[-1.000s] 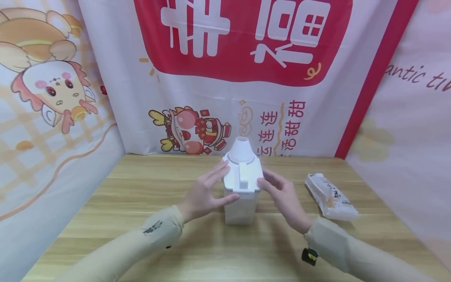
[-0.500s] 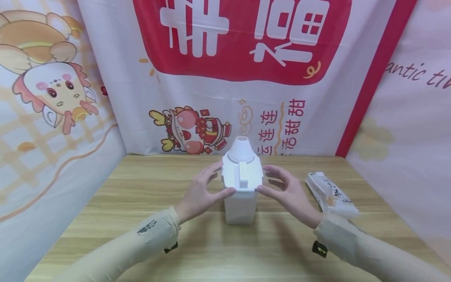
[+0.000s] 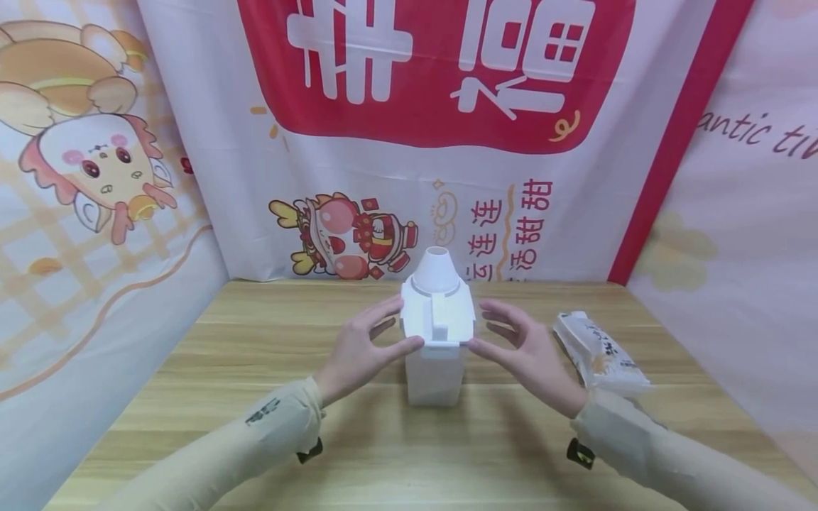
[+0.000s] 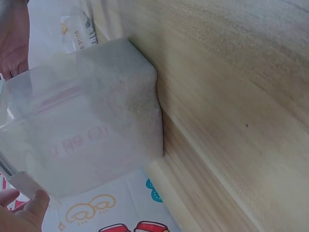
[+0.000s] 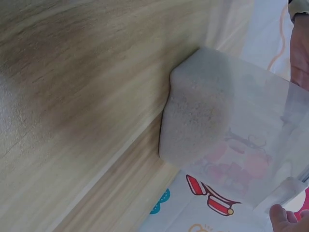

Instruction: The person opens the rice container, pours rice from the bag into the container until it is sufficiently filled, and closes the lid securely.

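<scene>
A tall, translucent plastic storage container (image 3: 437,380) stands upright on the table with a white lid (image 3: 418,312) on top. A white cone-shaped spout (image 3: 437,273) rises from the back of the lid. Pale grains (image 5: 195,106) show in the container's lower part in the right wrist view. My left hand (image 3: 360,351) is at the lid's left side, thumb near the front corner; in the left wrist view its fingertips touch a white side latch (image 4: 28,183). My right hand (image 3: 527,351) mirrors it on the right, fingertips right at the other latch (image 5: 285,191).
A clear printed packet (image 3: 601,349) lies on the wooden table (image 3: 275,333) to the right, close behind the right forearm. Printed cloth (image 3: 505,163) hangs at the back and along both sides. Dark wrist cameras hang below both sleeves.
The right thumb has moved from the lid's right edge to its front corner, and the right hand has shifted outward. The left hand has slid slightly left and back toward the lid's edge.
</scene>
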The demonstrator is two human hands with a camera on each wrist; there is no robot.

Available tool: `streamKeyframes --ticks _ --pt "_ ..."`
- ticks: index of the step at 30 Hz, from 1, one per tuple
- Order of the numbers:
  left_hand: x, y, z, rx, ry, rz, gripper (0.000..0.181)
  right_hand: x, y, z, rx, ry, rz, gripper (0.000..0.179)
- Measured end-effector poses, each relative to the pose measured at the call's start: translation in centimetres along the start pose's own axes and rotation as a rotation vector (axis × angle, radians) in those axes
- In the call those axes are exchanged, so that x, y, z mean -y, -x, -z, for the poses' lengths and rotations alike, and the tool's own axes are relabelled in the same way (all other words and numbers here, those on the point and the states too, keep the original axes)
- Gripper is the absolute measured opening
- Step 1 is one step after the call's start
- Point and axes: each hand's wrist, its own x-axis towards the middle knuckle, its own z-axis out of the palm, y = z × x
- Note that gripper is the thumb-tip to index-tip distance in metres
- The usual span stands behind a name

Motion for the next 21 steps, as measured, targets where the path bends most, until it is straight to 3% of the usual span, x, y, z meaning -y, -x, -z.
streamKeyframes --ticks 6,14,21 --pt "-0.1 0.2 0.0 -0.003 -0.006 0.047 0.077 0.3 0.0 -0.7 -0.021 -0.009 0.063 0.066" --pt "-0.3 0.3 -0.2 0.000 0.003 0.048 0.084 2.4 0.3 -1.9 -0.024 -0.062 0.116 0.060" --pt "-0.2 0.4 -0.2 -0.006 0.008 0.052 0.084 0.4 -0.1 -2.7 -0.072 -0.138 0.129 0.056"
